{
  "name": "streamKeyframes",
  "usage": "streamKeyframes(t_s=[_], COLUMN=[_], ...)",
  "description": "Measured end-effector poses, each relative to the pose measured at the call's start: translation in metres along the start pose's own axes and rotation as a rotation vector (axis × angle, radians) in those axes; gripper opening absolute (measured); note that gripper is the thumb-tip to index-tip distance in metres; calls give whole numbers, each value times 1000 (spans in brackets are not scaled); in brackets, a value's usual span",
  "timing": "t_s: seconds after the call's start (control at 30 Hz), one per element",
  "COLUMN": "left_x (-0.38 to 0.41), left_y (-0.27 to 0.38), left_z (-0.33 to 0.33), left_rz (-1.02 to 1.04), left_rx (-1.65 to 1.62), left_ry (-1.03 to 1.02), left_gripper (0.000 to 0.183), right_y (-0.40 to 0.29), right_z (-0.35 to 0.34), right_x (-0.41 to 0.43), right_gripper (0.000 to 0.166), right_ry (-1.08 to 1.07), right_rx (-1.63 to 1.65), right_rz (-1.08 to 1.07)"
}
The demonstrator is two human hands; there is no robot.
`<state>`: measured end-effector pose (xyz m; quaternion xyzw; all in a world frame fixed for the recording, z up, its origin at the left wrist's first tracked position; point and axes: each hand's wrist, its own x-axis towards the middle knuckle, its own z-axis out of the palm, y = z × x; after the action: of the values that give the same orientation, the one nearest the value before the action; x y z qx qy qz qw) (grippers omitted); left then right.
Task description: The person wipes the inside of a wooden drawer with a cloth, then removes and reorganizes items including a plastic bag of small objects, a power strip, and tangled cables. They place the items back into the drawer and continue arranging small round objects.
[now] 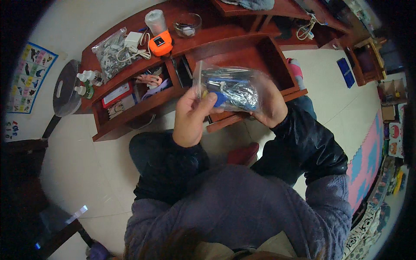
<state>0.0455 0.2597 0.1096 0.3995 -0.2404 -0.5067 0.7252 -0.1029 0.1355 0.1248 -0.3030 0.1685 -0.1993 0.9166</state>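
Between my two hands I hold a clear plastic zip bag (232, 86), raised above the drawers of a reddish-brown wooden desk. My left hand (195, 112) grips its left end, the thumb lying over the front near a blue piece (220, 99) in the bag. At the other end, my right hand (271, 100) clasps the bag's right edge, its fingers partly hidden behind it. Slim dark metal pieces and crinkled shiny wrapping show through the plastic; what exactly they are I cannot tell. Behind the bag an open drawer (269, 60) shows its bare wooden bottom.
On the desktop (214, 37) lie a bag of small metal parts (115, 57), a white adapter with cable (133, 39), an orange tape measure (161, 44) and a glass bowl (187, 26). An open left drawer (130, 113) holds assorted items. Small bottles (86, 91) stand at the desk's left end.
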Motion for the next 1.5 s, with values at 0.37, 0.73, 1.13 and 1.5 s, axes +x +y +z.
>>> streamKeyframes(t_s=[0.37,0.73,1.13,1.5], left_x=[19,34,-25,-44], left_y=[32,8,-42,-65], left_z=[-4,20,-82,-114], left_rz=[142,612,482,351], left_rx=[224,851,1078,1017], left_ry=[204,53,113,206], left_gripper=[15,13,12,11], right_y=[-4,-3,-6,22], right_z=[-6,-22,-146,-105], right_x=[2,19,143,146], right_gripper=[44,27,54,66], right_ry=[-127,-80,-7,153], right_rx=[-315,-1015,-1041,-2044], right_rz=[-40,-244,16,-191])
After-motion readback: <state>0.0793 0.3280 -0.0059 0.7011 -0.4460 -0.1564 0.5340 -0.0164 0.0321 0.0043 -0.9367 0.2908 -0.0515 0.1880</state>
